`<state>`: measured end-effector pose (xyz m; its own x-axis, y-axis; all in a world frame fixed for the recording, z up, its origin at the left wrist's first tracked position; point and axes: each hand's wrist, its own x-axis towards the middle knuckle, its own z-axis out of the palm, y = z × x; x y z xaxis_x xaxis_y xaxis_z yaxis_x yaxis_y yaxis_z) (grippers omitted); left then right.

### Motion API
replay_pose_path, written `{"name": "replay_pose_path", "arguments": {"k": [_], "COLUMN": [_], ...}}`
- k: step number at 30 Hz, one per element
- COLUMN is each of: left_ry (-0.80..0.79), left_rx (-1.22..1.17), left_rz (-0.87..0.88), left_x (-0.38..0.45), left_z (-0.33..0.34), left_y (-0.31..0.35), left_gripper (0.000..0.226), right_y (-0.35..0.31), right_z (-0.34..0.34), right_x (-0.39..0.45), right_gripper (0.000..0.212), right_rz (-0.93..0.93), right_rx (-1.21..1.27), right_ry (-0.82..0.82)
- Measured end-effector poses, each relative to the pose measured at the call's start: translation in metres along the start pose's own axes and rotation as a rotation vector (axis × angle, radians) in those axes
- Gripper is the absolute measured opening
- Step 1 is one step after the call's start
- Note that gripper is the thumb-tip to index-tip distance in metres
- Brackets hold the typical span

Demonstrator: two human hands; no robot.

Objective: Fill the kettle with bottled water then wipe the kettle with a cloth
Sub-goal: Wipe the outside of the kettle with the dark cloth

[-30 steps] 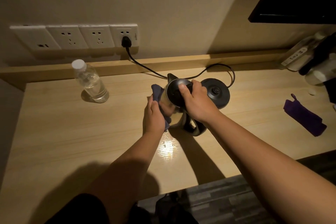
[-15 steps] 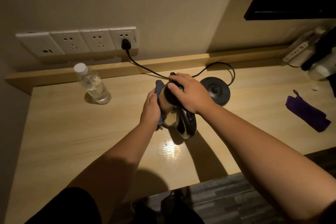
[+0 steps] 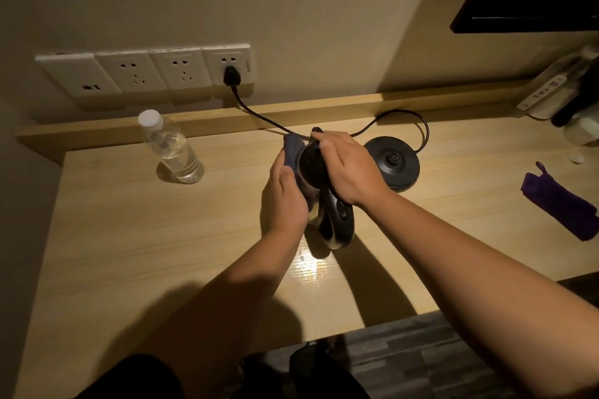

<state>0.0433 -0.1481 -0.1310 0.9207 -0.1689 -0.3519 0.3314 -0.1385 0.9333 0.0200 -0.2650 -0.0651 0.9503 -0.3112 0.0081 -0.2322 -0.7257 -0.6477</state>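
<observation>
Head view: your right hand [image 3: 351, 170] lies flat over the lid of the kettle [image 3: 316, 172], fingers [image 3: 327, 139] spread and curled over the top, holding it steady. The kettle stands on the bench [image 3: 162, 236], off its base [image 3: 393, 160], which sits just right of it; black handle points toward you. Your left hand [image 3: 285, 196] presses a dark blue cloth [image 3: 291, 147] against the kettle's left side, fingers closed on the cloth. The water bottle [image 3: 171, 147] stands capped and upright, well left of the kettle, near the back ledge. The base's cord [image 3: 421, 126] runs to a plug [image 3: 231, 76] in the wall sockets [image 3: 146, 71]. A purple cloth [image 3: 562, 204] lies far right.
</observation>
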Motion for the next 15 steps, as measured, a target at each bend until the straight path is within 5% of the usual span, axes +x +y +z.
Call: {"name": "replay_pose_path", "arguments": {"k": [9,15], "left_ry": [0.016,0.013], "left_rx": [-0.018,-0.061], "left_rz": [-0.182,-0.121], "left_x": [0.017,0.000], "left_z": [-0.005,-0.005], "left_y": [-0.048,-0.029], "left_gripper": [0.056,0.054], "right_y": [-0.001,-0.011], "right_z": [0.003,0.005], "right_x": [-0.008,-0.016], "right_gripper": [0.043,0.042], "right_rz": [0.048,0.083], "right_rx": [0.028,0.021], "right_ry": [0.047,0.089]}}
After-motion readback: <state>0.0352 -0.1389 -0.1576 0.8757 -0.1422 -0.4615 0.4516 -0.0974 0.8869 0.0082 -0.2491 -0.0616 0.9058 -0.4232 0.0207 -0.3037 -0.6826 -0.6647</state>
